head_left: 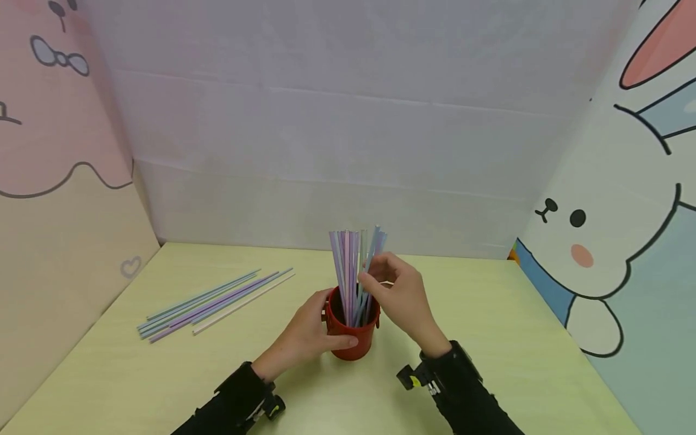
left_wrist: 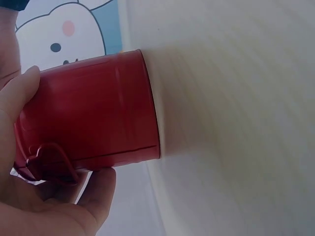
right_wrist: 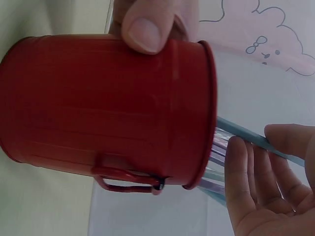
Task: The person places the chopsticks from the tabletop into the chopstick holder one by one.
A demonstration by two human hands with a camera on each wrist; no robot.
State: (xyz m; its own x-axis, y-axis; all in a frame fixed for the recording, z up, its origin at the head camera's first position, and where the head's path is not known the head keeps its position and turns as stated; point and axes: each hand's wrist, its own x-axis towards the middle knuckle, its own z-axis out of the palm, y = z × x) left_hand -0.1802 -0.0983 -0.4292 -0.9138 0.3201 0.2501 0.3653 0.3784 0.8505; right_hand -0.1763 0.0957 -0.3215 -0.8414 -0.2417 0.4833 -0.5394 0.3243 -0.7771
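Observation:
A small red bucket (head_left: 353,350) stands upright on the table, several lilac, pink and pale blue straws (head_left: 347,266) leaning in it. My left hand (head_left: 307,332) grips the bucket from the left, its thumb across the front and the other fingers round the far side. In the left wrist view a looped side handle (left_wrist: 51,160) shows on the bucket near my palm. Over the right part of the rim, my right hand (head_left: 402,296) pinches a blue straw (right_wrist: 246,133) between thumb and fingers. That straw's lower end goes down inside the bucket.
To the left of the bucket, several loose straws (head_left: 217,302) in blue, lilac and white lie slantwise on the pale yellow table (head_left: 489,362). A white panel (head_left: 326,151) rises behind the table, with cartoon-printed panels at both sides.

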